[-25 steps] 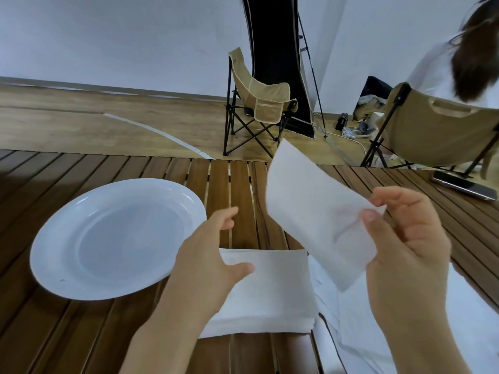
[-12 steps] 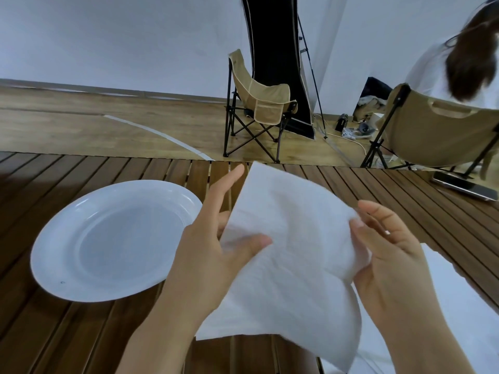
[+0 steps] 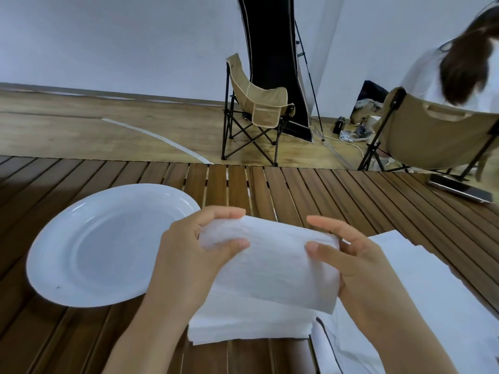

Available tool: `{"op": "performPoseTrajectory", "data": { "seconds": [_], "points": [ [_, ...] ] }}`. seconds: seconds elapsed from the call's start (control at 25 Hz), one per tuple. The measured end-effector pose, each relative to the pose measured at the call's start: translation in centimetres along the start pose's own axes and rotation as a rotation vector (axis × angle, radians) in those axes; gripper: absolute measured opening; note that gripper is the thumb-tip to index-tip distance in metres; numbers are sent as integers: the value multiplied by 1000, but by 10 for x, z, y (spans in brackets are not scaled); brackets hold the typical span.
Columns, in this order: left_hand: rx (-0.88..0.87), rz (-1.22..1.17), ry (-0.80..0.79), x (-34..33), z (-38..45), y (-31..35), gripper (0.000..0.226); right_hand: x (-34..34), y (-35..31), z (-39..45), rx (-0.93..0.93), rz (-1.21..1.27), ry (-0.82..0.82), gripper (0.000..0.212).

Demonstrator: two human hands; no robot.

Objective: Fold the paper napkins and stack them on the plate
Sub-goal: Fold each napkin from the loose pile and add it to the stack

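Between the two hands hangs one paper napkin (image 3: 272, 263), bent over along its far edge. Left hand (image 3: 186, 255) pinches its left end, thumb near, fingers curled behind; right hand (image 3: 356, 263) pinches the right end likewise. Under it lies one stack of napkins (image 3: 248, 319) (sheet count unclear), on the slatted table (image 3: 310, 195). One white plate (image 3: 108, 244) sits left, bare.
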State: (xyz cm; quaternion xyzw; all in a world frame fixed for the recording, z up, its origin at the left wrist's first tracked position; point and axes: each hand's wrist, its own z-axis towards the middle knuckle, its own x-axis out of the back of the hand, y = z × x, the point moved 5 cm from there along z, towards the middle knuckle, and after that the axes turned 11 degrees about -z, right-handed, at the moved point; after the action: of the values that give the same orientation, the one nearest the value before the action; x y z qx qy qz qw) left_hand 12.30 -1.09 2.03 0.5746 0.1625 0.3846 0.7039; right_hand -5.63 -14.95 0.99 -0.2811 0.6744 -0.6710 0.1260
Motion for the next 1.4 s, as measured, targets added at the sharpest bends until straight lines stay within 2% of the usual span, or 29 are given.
{"op": "performPoseTrajectory", "data": {
  "seconds": [0.12, 0.32, 0.68, 0.84, 0.92, 1.08, 1.2, 1.32, 1.4],
  "points": [
    [10, 50, -21, 3, -1, -2, 38, 6, 0, -1, 33, -53, 80, 29],
    [-11, 140, 83, 11, -2, -3, 24, 7, -9, -4, 106, -74, 120, 25],
    [-52, 181, 143, 20, 0, -2, 22, 8, -8, -2, 175, -302, 249, 19],
    [-66, 203, 156, 21, 0, 3, 4, 9, -9, -1, 195, -317, 303, 15],
    [-78, 205, 178, 22, 0, 7, 4, 10, -9, 0, 190, -308, 336, 12],
    [-3, 140, 182, 20, 2, 1, 19, 10, -1, 3, 101, -248, 373, 8],
    [94, 191, 220, 15, 1, -10, 13, 5, 20, 8, -50, -240, 401, 14],
    [178, 273, 222, 10, -1, -25, 10, -4, 37, 13, -155, -302, 287, 11],
    [235, 304, 186, 9, -1, -38, 16, -8, 42, 14, -183, -330, 196, 11]
  ]
}}
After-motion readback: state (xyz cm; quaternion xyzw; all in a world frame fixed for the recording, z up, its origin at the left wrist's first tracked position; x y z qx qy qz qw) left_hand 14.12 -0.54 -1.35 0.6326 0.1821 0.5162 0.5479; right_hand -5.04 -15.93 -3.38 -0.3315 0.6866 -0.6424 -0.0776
